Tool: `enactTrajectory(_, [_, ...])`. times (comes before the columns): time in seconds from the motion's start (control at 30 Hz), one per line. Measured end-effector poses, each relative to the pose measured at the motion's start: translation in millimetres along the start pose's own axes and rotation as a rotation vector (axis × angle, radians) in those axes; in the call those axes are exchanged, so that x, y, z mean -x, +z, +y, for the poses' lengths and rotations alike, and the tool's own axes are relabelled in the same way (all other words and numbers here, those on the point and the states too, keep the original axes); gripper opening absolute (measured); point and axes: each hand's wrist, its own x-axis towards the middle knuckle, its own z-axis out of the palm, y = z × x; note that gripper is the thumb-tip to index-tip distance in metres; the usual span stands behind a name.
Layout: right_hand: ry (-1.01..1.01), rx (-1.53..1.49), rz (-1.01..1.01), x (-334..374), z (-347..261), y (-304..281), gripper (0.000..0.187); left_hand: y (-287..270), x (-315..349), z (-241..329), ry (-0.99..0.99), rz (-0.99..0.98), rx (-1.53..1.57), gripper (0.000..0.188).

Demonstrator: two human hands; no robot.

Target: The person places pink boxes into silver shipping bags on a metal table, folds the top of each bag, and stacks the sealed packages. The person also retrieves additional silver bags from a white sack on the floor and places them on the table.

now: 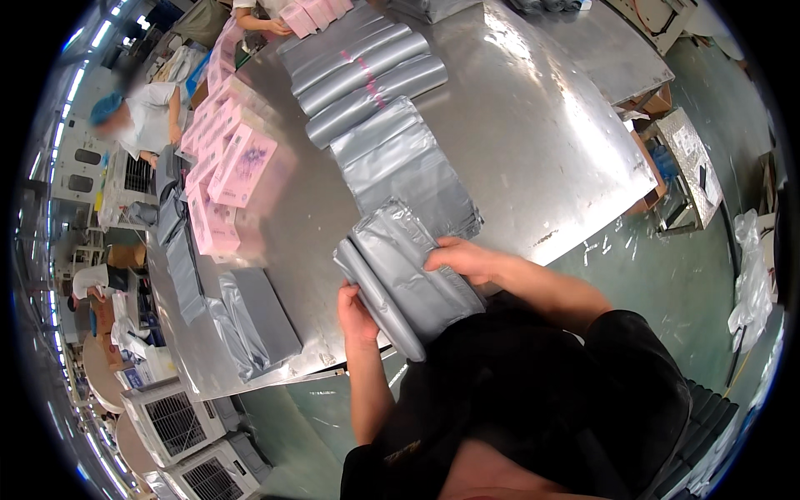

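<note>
Close to my body, over the table's front edge, I hold a stack of silver-grey plastic bags point(408, 271), its left side folded over into a roll. My left hand point(358, 315) is closed around the rolled side, fingers partly hidden behind it. The right edge is gripped by my right hand point(465, 260), the thumb and fingers bent over it. Just beyond, a flat, overlapping pile of grey bags point(408, 171) lies on the table. Past that pile are several thick rolled bundles of silver-grey bags point(375, 79) with pink marks across them.
Pink boxes point(242, 167) stand stacked on the left of the metal table point(533, 150). Nearer, folded grey bags point(258, 321) lie by its left edge. A co-worker in a blue cap point(150, 117) stands at far left; another person's hand point(271, 27) touches pink boxes point(312, 15) at the back.
</note>
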Motion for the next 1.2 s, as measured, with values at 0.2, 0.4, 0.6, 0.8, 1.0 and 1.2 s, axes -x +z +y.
enactTrajectory(0.2, [-0.019,0.243,0.041,19,-24,10,0.045,16,-10,-32,-0.102,-0.045,0.209,0.062])
enactTrajectory(0.4, [-0.237,0.073,0.068,63,-68,40,0.044,-31,-23,-20,-0.089,-0.143,-0.042,0.068])
enactTrajectory(0.6, [-0.414,-0.11,-0.158,69,-67,27,0.054,48,21,-18,-0.037,-0.396,-0.436,0.093])
enactTrajectory(0.8, [-0.623,-0.443,-0.554,75,-65,5,0.065,46,6,-74,-0.378,-0.524,0.227,0.08])
enactTrajectory(1.0, [-0.617,-0.342,-0.004,111,-66,-35,0.059,41,-18,-37,-0.287,-0.228,-0.146,0.08])
enactTrajectory(1.2, [-0.521,-0.426,0.263,95,-40,-44,0.043,106,-123,152,0.159,-0.373,-0.721,0.053])
